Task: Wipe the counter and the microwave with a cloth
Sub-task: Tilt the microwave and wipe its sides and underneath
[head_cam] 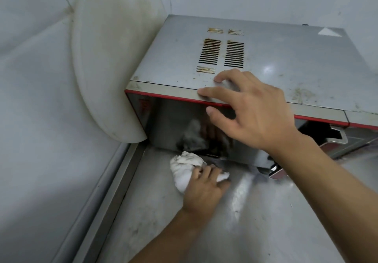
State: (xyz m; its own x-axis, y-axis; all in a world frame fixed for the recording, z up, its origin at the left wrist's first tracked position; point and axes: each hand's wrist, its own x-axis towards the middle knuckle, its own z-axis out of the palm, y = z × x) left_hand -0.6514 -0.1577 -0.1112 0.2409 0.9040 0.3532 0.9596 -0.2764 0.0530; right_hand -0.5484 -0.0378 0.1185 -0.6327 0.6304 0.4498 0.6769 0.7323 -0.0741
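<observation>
A grey microwave point(276, 62) with a red-trimmed dark glass door stands on the steel counter point(255, 222). Its top is stained, with rusty vent slots. My right hand point(251, 111) rests on the top front edge of the microwave, fingers spread and fairly straight, thumb over the door. My left hand point(204, 189) presses a crumpled, dirty white cloth point(186, 168) onto the counter just in front of the microwave door, fingers curled over the cloth.
A large round white board point(110, 58) leans against the tiled wall point(36, 99) to the left of the microwave, touching its left side. A metal ledge point(110, 191) runs along the counter's left edge. A red and metal object point(339, 138) lies at the right under the microwave front.
</observation>
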